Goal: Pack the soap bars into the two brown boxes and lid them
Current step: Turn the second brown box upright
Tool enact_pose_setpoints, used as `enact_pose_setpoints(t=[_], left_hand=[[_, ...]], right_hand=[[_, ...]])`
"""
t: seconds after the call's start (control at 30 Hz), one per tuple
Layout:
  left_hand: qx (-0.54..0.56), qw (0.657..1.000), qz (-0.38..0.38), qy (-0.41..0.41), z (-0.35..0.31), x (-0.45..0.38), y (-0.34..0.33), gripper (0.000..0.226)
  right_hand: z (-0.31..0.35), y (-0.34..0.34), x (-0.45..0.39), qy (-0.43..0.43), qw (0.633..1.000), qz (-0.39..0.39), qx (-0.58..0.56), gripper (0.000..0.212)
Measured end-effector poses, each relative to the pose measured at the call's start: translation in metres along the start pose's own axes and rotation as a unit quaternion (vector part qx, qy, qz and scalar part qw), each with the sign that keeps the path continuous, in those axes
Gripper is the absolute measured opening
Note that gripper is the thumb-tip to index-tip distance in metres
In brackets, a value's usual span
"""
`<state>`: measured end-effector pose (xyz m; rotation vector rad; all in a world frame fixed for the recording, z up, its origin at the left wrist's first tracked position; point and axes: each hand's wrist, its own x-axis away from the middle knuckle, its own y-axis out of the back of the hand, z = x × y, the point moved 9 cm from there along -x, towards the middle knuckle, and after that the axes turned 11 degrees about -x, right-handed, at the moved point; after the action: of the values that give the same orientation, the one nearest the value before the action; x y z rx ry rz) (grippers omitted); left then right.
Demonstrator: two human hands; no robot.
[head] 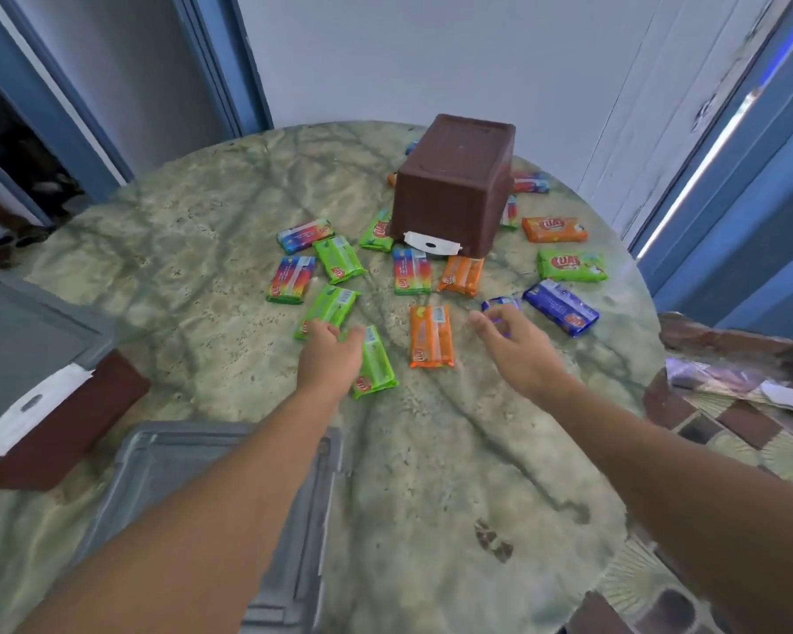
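Observation:
Several wrapped soap bars in green, orange, blue and rainbow colours lie scattered on the round marbled table (211,185). One brown box (454,185) stands upside down among them, its white latch (431,245) facing me. A second brown box (69,423) sits at the left edge under a grey lid (24,331). Another grey lid (202,491) lies flat near me. My left hand (328,356) reaches between two green bars (328,306) (376,368), its fingertips touching the far one. My right hand (516,347) hovers with loosely bent fingers over the near end of a small blue bar (500,303).
An orange bar (431,336) lies between my hands, and a larger blue bar (561,307) lies right of my right hand. A white wall and blue door frames stand behind the table. A tiled floor (729,427) shows to the right.

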<state>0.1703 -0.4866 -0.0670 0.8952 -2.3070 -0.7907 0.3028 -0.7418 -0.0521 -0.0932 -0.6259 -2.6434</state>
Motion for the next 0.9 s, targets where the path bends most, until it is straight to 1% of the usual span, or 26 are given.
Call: enact_pose_setpoints(t=[0.07,0.17,0.3,0.43,0.53,0.63,0.73,0.77,0.83,0.9], left_hand=[[0.021,0.999,-0.023,0.015,-0.023,-0.009,-0.022,0.036],[0.038,0.997,-0.058,0.047,-0.056,-0.021,-0.050,0.048],[0.087,0.988,-0.094,0.086,-0.100,-0.036,-0.074,0.048],[0.087,0.985,-0.106,0.103,-0.128,-0.046,-0.083,0.051],[0.083,0.984,-0.108,0.112,-0.145,-0.059,-0.084,0.048],[0.086,0.986,-0.109,0.088,-0.170,-0.086,-0.084,0.045],[0.100,0.985,-0.107,0.091,-0.187,-0.109,-0.092,0.055],[0.101,0.984,-0.106,0.101,-0.191,-0.114,-0.096,0.058],[0.111,0.981,-0.100,0.126,-0.203,-0.123,-0.106,0.069],[0.126,0.974,-0.097,0.162,-0.215,-0.133,-0.110,0.086]], right_hand=[[-0.006,0.029,-0.032,0.002,0.999,-0.004,-0.041,0.039],[-0.011,0.066,-0.080,0.017,0.996,0.016,-0.081,0.039],[-0.001,0.097,-0.140,0.032,0.994,0.071,-0.070,0.033],[0.006,0.106,-0.176,0.030,0.992,0.098,-0.078,0.031],[0.007,0.112,-0.194,0.035,0.993,0.090,-0.065,0.032],[0.014,0.125,-0.217,0.042,0.996,0.065,-0.051,0.031],[0.025,0.132,-0.243,0.058,0.995,0.058,-0.050,0.044],[0.026,0.133,-0.252,0.060,0.995,0.058,-0.054,0.044],[0.025,0.136,-0.272,0.059,0.994,0.066,-0.069,0.032],[0.026,0.141,-0.297,0.063,0.993,0.071,-0.076,0.024]])
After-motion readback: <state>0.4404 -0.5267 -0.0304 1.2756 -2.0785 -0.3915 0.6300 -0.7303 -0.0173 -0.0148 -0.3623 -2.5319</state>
